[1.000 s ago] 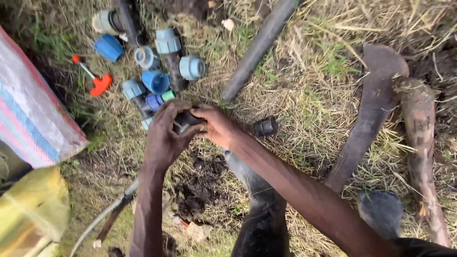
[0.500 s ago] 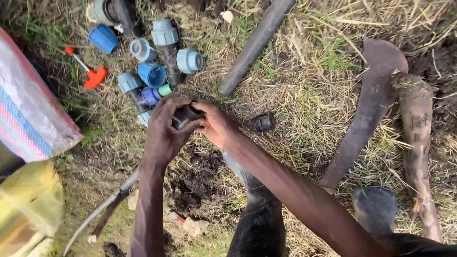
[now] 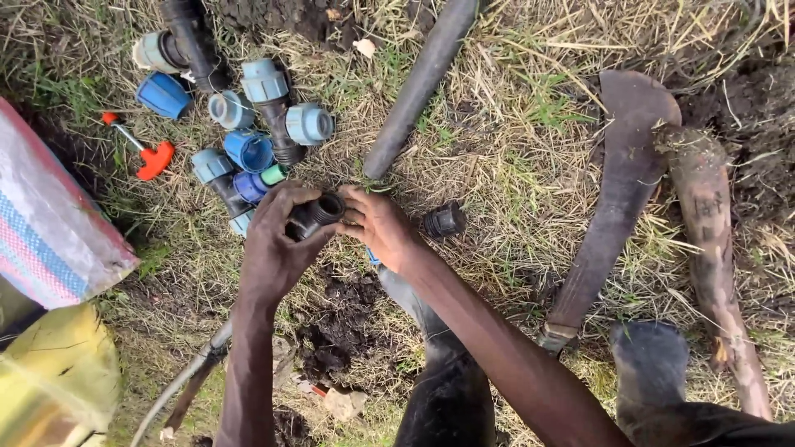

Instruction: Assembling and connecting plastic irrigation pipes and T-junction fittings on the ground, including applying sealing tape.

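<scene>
The black pipe fitting (image 3: pixel 315 213) is gripped above the grass by the closed left hand (image 3: pixel 277 248), while its threaded end is pinched by the right hand (image 3: pixel 377 223). If grip slips, it could be dropped into the loose soil (image 3: pixel 339 331), fouling the threads.

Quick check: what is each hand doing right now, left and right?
Left hand: closed around a black threaded pipe fitting.
Right hand: fingertips at the fitting's threaded end; a firm grip cannot be told.

Two hands, left (image 3: pixel 277 248) and right (image 3: pixel 377 223), hold one black fitting (image 3: pixel 319 211). One black cap (image 3: pixel 445 220) lies alone. One long pipe (image 3: pixel 418 83). One machete (image 3: pixel 617 190). One red key (image 3: pixel 145 153).
</scene>
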